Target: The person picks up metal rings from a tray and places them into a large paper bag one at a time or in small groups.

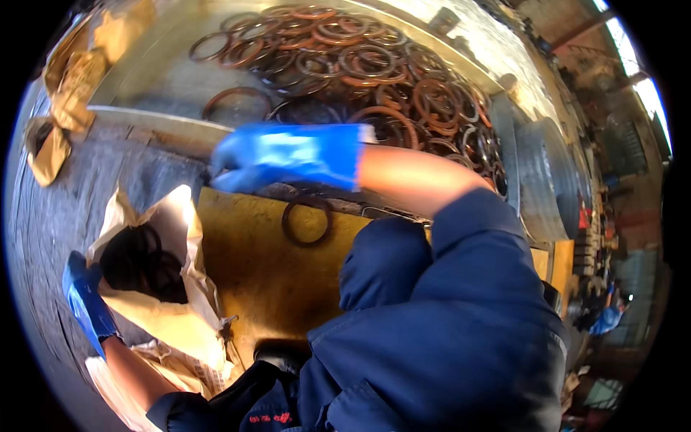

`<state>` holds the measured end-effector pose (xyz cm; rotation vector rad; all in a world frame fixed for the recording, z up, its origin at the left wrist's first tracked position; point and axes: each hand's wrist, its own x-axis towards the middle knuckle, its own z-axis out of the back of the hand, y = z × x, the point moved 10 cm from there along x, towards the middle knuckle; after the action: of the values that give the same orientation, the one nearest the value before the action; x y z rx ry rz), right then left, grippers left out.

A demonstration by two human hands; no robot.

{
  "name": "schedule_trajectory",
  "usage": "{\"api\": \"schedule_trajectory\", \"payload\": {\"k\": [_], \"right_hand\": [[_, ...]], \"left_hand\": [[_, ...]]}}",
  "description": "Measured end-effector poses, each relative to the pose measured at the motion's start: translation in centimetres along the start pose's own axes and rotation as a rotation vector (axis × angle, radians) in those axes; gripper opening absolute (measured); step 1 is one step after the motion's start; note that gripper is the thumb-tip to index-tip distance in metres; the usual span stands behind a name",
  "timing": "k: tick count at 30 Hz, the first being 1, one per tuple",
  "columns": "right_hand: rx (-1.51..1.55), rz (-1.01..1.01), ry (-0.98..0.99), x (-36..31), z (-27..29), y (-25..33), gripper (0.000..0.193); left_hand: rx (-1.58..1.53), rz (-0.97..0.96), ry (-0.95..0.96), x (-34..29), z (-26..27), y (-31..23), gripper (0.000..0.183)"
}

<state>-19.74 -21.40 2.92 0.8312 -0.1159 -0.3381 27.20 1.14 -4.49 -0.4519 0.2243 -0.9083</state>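
Note:
My left hand [85, 291], in a blue glove, grips the left rim of an open brown paper bag [169, 327]. Dark rings [155, 266] lie inside the bag, partly in shadow. My right hand [263, 155], also gloved in blue, is stretched across the front, above the near edge of a metal tray [162, 119]. Motion smears its fingers, and I cannot see anything held in them. A single dark brown ring [309, 243] lies on the yellow board [252, 273] below that hand. In the tray is a large heap of reddish-brown and dark rings [367, 61].
Crumpled brown paper [72, 101] lies at the far left, beside the tray. A dark sheet [43, 230] spreads under the bag. At the right stands a grey metal drum-like piece [543, 180]. Further back at the right, a person in blue [608, 320] is visible.

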Motion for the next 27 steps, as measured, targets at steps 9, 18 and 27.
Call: {"api": "schedule_trajectory", "payload": {"k": [9,18,27], "right_hand": [[-0.846,-1.157,-0.475,-34.8,17.2,-18.9,0.074],[-0.829,-1.198,-0.218,-36.5,19.6,-28.3,0.077],[-0.886,-1.464,-0.303,-38.2,18.4,-29.4,0.048]], "left_hand": [[0.536,0.080,-0.008,2.7,-2.1,-5.6,0.059],[0.591,0.066,-0.098,3.7,-3.9,-3.3,0.064],[0.608,-0.100,-0.148,3.6,-4.4,-2.9,0.038]]}}
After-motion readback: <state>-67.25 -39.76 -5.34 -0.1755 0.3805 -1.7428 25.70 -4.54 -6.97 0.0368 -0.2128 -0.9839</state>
